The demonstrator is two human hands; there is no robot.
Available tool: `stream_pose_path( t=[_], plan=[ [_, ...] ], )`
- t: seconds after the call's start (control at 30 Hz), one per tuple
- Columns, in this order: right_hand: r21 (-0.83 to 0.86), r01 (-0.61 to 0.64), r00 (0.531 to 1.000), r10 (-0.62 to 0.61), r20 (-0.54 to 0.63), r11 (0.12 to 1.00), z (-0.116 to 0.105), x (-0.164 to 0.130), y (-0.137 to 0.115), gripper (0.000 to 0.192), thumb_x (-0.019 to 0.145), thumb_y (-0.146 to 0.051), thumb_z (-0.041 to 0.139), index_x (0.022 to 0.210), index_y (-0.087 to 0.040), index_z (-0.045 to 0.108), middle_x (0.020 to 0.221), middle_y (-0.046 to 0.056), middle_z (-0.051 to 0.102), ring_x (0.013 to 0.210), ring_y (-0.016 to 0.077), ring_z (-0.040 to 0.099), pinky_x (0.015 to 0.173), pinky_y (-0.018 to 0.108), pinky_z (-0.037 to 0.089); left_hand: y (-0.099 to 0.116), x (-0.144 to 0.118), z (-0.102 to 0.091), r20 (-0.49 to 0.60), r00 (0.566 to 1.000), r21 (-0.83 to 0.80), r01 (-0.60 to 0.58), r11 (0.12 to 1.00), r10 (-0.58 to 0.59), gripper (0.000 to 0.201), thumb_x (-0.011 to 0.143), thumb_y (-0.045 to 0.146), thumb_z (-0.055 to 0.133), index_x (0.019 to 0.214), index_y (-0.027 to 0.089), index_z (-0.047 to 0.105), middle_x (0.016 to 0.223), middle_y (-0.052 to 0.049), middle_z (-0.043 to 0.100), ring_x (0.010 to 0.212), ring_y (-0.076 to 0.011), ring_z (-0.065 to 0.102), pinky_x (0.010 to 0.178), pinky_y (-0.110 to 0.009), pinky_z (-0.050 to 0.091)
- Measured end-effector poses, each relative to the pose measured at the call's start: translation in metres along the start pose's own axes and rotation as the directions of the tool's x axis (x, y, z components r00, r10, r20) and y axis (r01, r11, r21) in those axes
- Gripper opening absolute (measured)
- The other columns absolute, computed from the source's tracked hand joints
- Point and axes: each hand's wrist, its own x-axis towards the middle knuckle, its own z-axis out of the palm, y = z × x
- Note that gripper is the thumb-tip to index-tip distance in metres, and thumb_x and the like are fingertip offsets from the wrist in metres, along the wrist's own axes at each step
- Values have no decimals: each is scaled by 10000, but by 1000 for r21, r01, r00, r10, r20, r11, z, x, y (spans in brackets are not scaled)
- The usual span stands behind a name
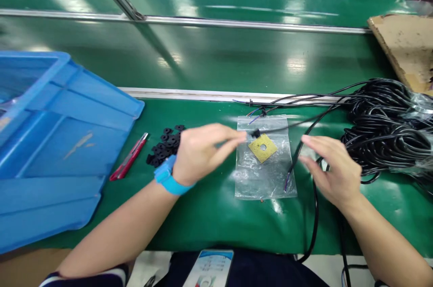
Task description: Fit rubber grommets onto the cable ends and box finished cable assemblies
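Note:
My left hand (211, 147), with a blue wrist strap (172, 178), pinches the end of a thin black cable (287, 129). Just right of the fingertips, a small black rubber piece (256, 134) sits on that cable. My right hand (333, 167) has thumb and forefinger apart, beside another black cable (295, 158) whose purplish wire ends (286, 184) point down. Between the hands, a yellow square plate with a round hole (270, 147) lies on a clear plastic bag (250, 183). Left of my left hand is a pile of black rubber pieces (158, 152).
A large blue bin (81, 143) stands at left, beside a red box cutter (130, 156). Coiled black cables (375, 120) fill the right side, with cardboard (406, 43) behind. A white rail (186, 94) crosses the green table (209, 219). Several stripped cable ends (257, 109) lie above the bag.

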Motion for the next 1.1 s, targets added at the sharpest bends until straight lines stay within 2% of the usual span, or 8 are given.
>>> stream_pose_path(
  t=[0.07, 0.13, 0.3, 0.47, 0.57, 0.67, 0.83, 1.1],
  plan=[
    [-96, -50, 999, 49, -6, 994, -10, -2, 13, 281, 929, -145, 678, 1188, -252, 698, 1069, 36, 774, 996, 194, 725, 920, 364, 552, -32, 12, 2, -91, 995, 144, 65, 987, -52, 108, 929, 298, 710, 928, 226, 790, 931, -4, 816, 845, -178, 769, 813, -292, 623],
    [-163, -24, 990, 46, 130, 986, -13, -7, 26, 228, 959, -140, 626, 1134, -249, 722, 1051, 35, 772, 963, 191, 718, 880, 369, 543, -69, 24, 12, -107, 988, 214, 131, 968, -110, 159, 937, 360, 691, 943, 239, 795, 933, -14, 812, 867, -204, 760, 841, -338, 616],
    [-219, 126, 881, -8, 473, 967, 3, -21, 46, 310, 963, -121, 577, 1199, -249, 732, 1206, 86, 729, 1094, 251, 674, 902, 431, 549, -123, 36, 24, 63, 971, 281, 204, 938, -230, 323, 942, 444, 656, 1131, 206, 765, 1208, -99, 753, 1120, -283, 700, 1020, -458, 556],
    [-55, 69, 917, -42, 397, 996, 18, -16, 48, 131, 973, -226, 626, 1073, -206, 708, 1132, 69, 738, 1111, 233, 678, 996, 448, 539, -82, 3, -11, -25, 989, 258, 144, 955, -143, 355, 969, 419, 636, 1224, 183, 706, 1231, -106, 737, 1163, -263, 675, 1052, -439, 516],
    [55, 10, 957, -25, 289, 998, 24, -7, 47, 79, 972, -224, 635, 1042, -209, 668, 1023, 45, 745, 994, 193, 700, 980, 412, 553, -39, -33, -10, 132, 989, 203, -99, 974, 73, 275, 985, 409, 624, 1128, 204, 737, 1143, -78, 769, 1111, -237, 696, 988, -391, 523],
    [61, 3, 966, -18, 259, 998, 32, -2, 47, 29, 958, -221, 656, 970, -212, 681, 927, 35, 742, 862, 180, 683, 807, 348, 569, -9, -68, 17, 333, 911, 64, -280, 958, 244, 367, 978, 489, 605, 1192, 214, 721, 1207, -72, 755, 1170, -247, 674, 968, -381, 527],
    [-47, 85, 940, -64, 336, 995, 42, -4, 51, 139, 989, -227, 603, 973, -203, 739, 832, 39, 705, 775, 160, 621, 736, 307, 513, 9, -93, 57, 377, 898, -7, -243, 970, 227, 434, 977, 516, 583, 1259, 205, 691, 1291, -73, 723, 1241, -286, 635, 991, -423, 534],
    [-118, 262, 820, -156, 551, 958, 31, -5, 59, 323, 997, -116, 500, 1253, -194, 680, 1033, 86, 713, 910, 191, 623, 818, 338, 504, 12, -94, 60, 378, 909, -29, -176, 984, 174, 441, 975, 512, 588, 1288, 215, 679, 1312, -78, 711, 1249, -279, 625, 1010, -439, 535]
  ],
)
